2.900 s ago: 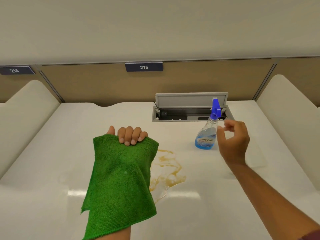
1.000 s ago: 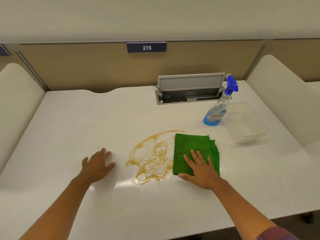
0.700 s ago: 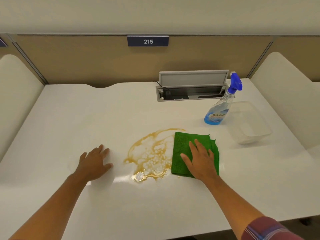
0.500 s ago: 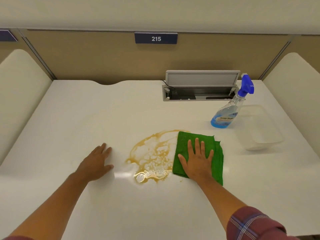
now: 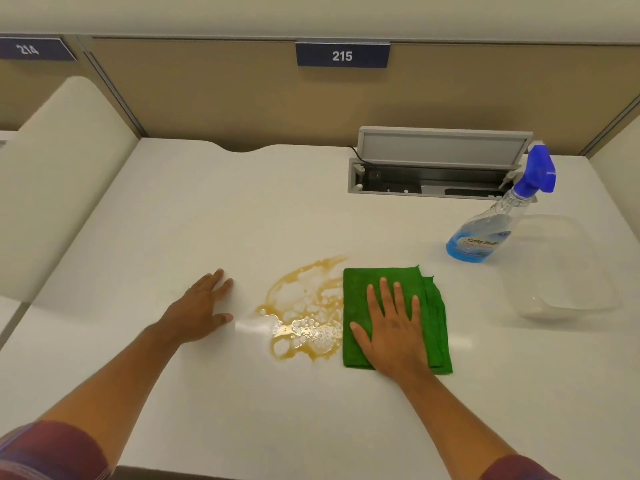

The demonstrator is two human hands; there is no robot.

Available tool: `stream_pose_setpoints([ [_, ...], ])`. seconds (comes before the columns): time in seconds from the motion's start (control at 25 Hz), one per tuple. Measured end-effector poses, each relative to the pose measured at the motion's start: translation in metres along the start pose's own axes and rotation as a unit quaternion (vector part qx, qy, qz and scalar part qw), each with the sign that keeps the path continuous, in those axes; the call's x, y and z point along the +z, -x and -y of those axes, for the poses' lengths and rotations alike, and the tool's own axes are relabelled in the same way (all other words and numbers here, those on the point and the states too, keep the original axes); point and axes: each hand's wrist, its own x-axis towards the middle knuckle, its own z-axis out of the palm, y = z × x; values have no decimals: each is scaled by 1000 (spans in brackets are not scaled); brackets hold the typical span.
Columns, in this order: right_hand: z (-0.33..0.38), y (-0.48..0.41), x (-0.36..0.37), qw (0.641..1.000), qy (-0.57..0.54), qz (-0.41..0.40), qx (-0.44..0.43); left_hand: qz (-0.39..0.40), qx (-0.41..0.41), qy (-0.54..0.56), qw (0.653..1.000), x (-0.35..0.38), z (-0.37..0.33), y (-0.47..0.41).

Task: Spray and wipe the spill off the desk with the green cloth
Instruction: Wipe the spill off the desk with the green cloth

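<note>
- While the right hand [image 5: 393, 332] lies flat on the folded green cloth [image 5: 433, 306], its fingers [image 5: 384, 294] are spread open and pressing down, gripping nothing.
- Just left of those fingers, touching the cloth's left edge, sits the brown, bubbly spill [image 5: 306, 311] on the white bench [image 5: 242, 216].
- On the far side of the spill, the left hand [image 5: 197, 315] rests palm down on the bench, fingers [image 5: 216, 284] extended and empty.
- Beyond and to the right of the right fingers, well apart, stands the spray bottle [image 5: 491, 233], blue liquid inside.
- Right of the bottle rests a clear plastic container [image 5: 568, 299].
</note>
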Motion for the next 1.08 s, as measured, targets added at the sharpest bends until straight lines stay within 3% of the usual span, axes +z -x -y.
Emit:
stream_pose_setpoints([
  [0.12,-23,-6,-1,1000,9,-3,11,-6,1,8,1000,3,2,-2],
  [0.28,-48,-97,-16,998,3,2,58,-5,-7,21,1000,8,0,-1],
  [0.4,-27,-136,-17,1000,2,7,24,-10,-7,37,999,9,2,-2],
  [0.72,21,-58,-3,997,6,12,-78,-22,4,58,998,12,4,-3],
  [0.88,-10,-17,1,1000,10,4,-24,-15,4,34,999,10,2,-2],
  [1.08,-5,-70,-9,998,8,13,55,-31,5,51,998,7,4,-1],
])
